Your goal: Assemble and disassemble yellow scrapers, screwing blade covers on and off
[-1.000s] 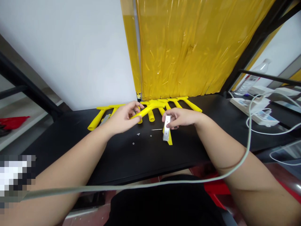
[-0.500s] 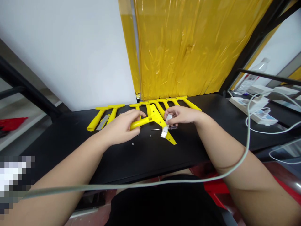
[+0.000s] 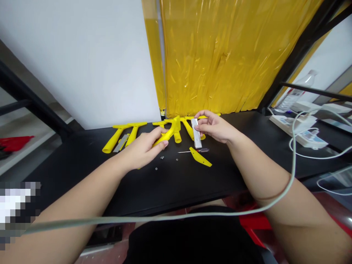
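In my left hand (image 3: pixel 150 145) is a yellow T-shaped scraper handle (image 3: pixel 171 134), gripped by its grip and turned so the wide head stands nearly edge-on. Held upright between the thumb and fingers of my right hand (image 3: pixel 210 126) is a flat silver-white metal strip (image 3: pixel 197 137), which looks like a blade. Below the strip, a loose yellow plate (image 3: pixel 200 157) with small holes lies on the black table. A screwdriver (image 3: pixel 202 150) rests partly beneath that plate. Small screws (image 3: pixel 162 157) and a nut-like ring (image 3: pixel 177 160) lie between my hands.
Several more yellow handles (image 3: pixel 133 134) line the back of the black table (image 3: pixel 165 190), with a grey strip (image 3: pixel 121 143) among them. White power boxes (image 3: pixel 302 132) and a plastic bottle (image 3: pixel 298 90) stand at the right. A pale cable (image 3: pixel 293 154) crosses the near view.
The yellow plate now lies on the table, apart from the handle. My left hand has rotated the handle edge-on. My right hand has raised the metal strip away and turned it upright.
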`<state>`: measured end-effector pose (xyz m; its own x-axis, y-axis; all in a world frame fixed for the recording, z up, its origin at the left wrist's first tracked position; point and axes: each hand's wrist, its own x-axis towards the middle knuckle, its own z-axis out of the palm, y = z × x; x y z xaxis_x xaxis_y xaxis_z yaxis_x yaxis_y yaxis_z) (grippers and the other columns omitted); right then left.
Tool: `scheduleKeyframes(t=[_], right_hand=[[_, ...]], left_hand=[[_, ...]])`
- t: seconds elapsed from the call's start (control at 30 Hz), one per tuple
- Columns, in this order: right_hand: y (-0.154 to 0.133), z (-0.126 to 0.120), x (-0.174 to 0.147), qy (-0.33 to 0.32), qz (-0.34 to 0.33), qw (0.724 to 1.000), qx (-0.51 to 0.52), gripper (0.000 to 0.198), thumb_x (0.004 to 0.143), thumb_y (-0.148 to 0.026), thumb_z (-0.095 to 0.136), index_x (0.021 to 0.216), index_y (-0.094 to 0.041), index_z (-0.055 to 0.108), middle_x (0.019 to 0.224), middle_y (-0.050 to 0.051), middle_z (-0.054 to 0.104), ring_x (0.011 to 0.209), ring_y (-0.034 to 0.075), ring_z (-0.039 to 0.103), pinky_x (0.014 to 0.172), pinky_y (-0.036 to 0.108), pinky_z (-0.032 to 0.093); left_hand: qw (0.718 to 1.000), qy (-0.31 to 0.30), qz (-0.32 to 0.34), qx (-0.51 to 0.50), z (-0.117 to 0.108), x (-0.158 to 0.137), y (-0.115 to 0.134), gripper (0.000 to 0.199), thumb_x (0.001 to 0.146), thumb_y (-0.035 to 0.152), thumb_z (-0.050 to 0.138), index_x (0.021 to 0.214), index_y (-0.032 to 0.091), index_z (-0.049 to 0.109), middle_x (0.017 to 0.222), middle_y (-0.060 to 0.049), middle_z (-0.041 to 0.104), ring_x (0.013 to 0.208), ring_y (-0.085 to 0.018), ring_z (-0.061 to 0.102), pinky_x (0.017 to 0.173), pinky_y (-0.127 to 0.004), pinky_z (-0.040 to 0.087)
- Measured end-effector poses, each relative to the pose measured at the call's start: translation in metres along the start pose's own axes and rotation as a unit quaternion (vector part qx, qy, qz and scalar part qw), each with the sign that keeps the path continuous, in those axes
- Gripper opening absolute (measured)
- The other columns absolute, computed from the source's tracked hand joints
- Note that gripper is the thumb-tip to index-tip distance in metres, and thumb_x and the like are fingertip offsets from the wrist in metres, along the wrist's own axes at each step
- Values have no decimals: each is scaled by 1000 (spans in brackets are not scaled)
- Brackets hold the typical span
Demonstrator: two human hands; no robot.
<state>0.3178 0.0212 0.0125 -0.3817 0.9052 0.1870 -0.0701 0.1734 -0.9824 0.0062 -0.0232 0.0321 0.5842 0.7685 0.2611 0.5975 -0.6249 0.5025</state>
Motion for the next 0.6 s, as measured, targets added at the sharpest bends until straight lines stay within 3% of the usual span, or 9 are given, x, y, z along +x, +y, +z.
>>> scheduleKeyframes(t=[0.17,0.3,0.43,0.6], right_hand=[[3,6,-1,13,-26,999,-16,60,76,-33,89,121,-27,50,75,-6,69,59,11,62,59,25,53],[2,16,-1,14,-24,999,-20,54,73,-33,91,112,-22,57,76,-4,71,60,12,65,60,27,56],[2,30,-2,-9,-22,1000,-16,47,72,-32,92,107,-20,64,76,-3,72,66,13,69,67,28,62],[7,42,-2,-25,13,1000,7,48,71,-31,92,107,-19,64,75,-4,71,64,11,68,60,24,61]], left_hand=[[992,-31,-32,-117,4,3,-4,25,102,41,50,110,23,66,96,-5,72,79,-20,68,73,-33,56],[986,-39,-70,-143,7,4,-4,28,100,41,51,109,23,70,97,-6,75,79,-22,69,74,-34,57],[993,-55,-54,-89,9,2,-1,27,101,37,49,109,24,71,93,-4,75,76,-22,68,71,-33,53],[997,-79,2,10,11,0,9,27,101,31,47,115,22,69,95,-6,74,84,-24,68,76,-36,50]])
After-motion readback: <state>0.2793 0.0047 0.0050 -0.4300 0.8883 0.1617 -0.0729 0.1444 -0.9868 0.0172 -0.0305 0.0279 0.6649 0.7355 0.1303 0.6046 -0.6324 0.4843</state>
